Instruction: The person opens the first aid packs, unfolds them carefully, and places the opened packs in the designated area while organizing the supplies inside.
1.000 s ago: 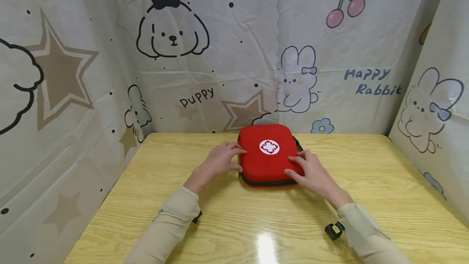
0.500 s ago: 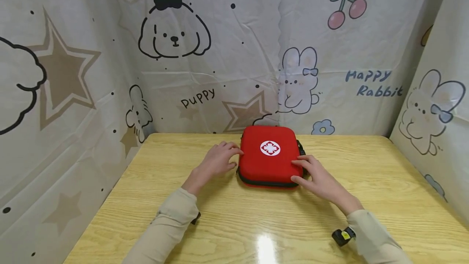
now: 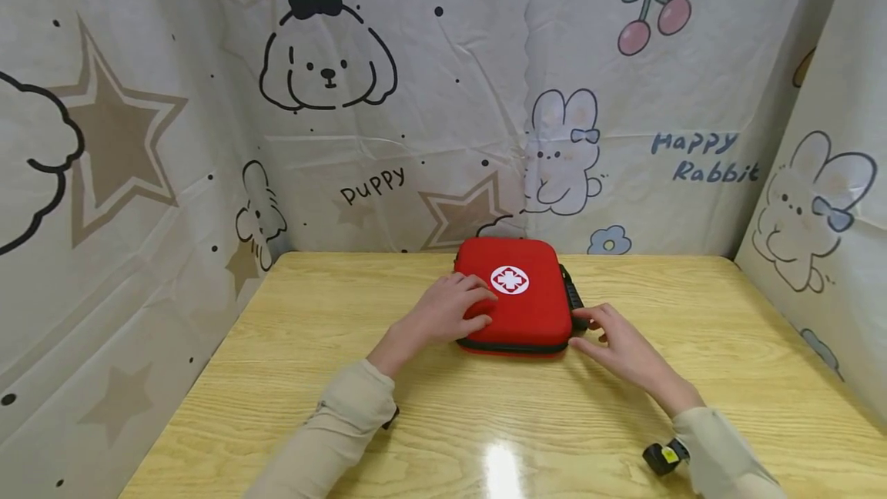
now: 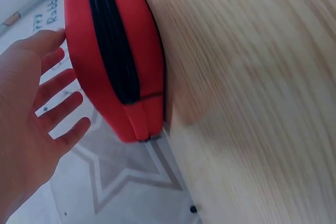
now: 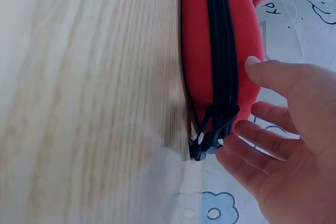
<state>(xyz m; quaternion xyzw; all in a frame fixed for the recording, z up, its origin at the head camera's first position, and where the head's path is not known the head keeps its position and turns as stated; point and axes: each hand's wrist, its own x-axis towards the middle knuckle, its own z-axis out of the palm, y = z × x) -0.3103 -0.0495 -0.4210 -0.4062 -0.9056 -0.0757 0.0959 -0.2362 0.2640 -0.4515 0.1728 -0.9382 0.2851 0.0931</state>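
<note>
Here's the tricky bit: the red case [image 3: 530,310] could skid or swivel on the table [image 3: 527,410] if the right hand [image 3: 627,349] were to tug at the black handle [image 3: 574,295] while the left hand [image 3: 446,313] pressed too lightly to hold it. There's another risk at the corner, where the handle sits close beside the zip [image 5: 223,45]; a careless finger could well snag one while going for the other. And the positions now: the case lies flat near the table's far edge, logo [image 3: 509,280] up, right between two hands well apart from each other. Left hand over its near left part, fingers loosely bent, clamped on nothing; right hand low at the right side, thumb by the near corner, fingers spread and loose beside the handle. Whether those fingertips actually touch the handle, I can't fairly say from here.
</note>
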